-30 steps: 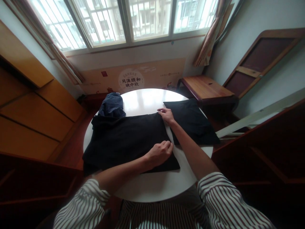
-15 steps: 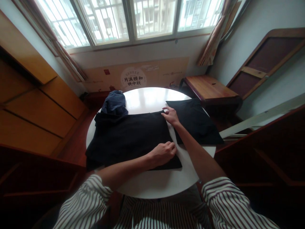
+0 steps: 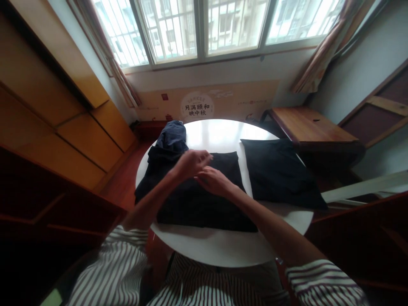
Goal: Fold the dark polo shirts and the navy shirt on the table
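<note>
Above the round, glossy white worktop (image 3: 210, 250), holds left hand (image 3: 192, 163) with seemingly curled fingers and right hand (image 3: 216, 181) with loosely extended fingers over broad black cloth (image 3: 200, 208), apparently spread flat against creasing; cannot tell any grip.

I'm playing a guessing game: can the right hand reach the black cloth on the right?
Probably yes: the right hand is over the left black cloth, and nothing seems to block its way across the white table to the right black cloth.
</note>
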A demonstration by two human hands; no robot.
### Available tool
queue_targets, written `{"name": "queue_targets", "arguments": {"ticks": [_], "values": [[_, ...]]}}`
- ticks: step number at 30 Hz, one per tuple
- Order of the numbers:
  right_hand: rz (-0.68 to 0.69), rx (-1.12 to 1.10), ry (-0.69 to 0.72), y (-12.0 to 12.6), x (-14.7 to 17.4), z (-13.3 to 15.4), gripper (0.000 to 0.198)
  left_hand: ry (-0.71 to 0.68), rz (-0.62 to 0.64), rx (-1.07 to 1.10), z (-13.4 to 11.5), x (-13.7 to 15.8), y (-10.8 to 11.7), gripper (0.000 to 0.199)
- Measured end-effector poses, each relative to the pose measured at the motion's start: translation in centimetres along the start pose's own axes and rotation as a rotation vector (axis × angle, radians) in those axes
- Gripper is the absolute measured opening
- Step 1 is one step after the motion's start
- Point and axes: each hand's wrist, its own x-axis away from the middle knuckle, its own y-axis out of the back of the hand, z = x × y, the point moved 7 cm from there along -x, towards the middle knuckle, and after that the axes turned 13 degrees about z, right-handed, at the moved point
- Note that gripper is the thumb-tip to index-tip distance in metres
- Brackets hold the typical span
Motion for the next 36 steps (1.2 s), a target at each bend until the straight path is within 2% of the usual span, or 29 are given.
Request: {"name": "queue_targets", "arguments": {"ticks": [2, 4, 6, 8, 11, 14, 18, 22, 26, 29, 31, 36], "values": [[0.078, 0.025, 0.114, -2.2, -0.2, 3.0, 0.033, 0.185, -0.131, -0.070, 7.1, 0.7, 4.6, 0.032], [0.168, 0.058, 0.184, -4.4, -0.1, 5.1, 0.045, 0.311, -0.221, -0.152, 13.6, 2.1, 7.8, 0.029], [0.259, 0.075, 0.167, -6.2, 0.2, 5.8, 0.061, 0.350, -0.171, -0.164, 18.9, 3.1, 8.7, 0.030], [0.365, 0.064, 0.129, -7.5, 0.5, 5.7, 0.071, 0.396, -0.087, -0.108, 22.8, 4.0, 8.3, 0.036], [0.457, 0.032, 0.108, -8.4, 0.7, 5.2, 0.075, 0.408, -0.025, -0.025, 26.0, 4.5, 7.3, 0.030], [0.455, 0.010, 0.098, -8.2, 0.6, 5.1, 0.074, 0.419, -0.073, 0.063, 27.9, 4.3, 7.3, 0.026], [0.458, -0.002, 0.114, -8.2, 0.7, 5.2, 0.076, 0.545, -0.151, 0.239, 31.0, 4.3, 7.4, 0.035], [0.462, -0.008, 0.119, -8.3, 0.7, 5.1, 0.077, 0.616, -0.130, 0.303, 31.8, 4.1, 6.5, 0.039], [0.456, -0.018, 0.120, -8.4, 0.7, 5.0, 0.076, 0.709, -0.163, 0.130, 30.1, 5.1, 7.0, 0.043], [0.453, -0.010, 0.112, -8.4, 0.7, 5.0, 0.075, 0.894, -0.205, -0.062, 28.7, 8.3, 7.7, 0.054], [0.452, -0.006, 0.108, -8.3, 0.6, 5.0, 0.075, 0.988, -0.155, -0.116, 27.7, 11.2, 7.2, 0.055], [0.455, -0.002, 0.107, -8.4, 0.6, 5.1, 0.075, 0.951, -0.028, -0.082, 24.2, 17.7, 4.0, 0.045]]}}
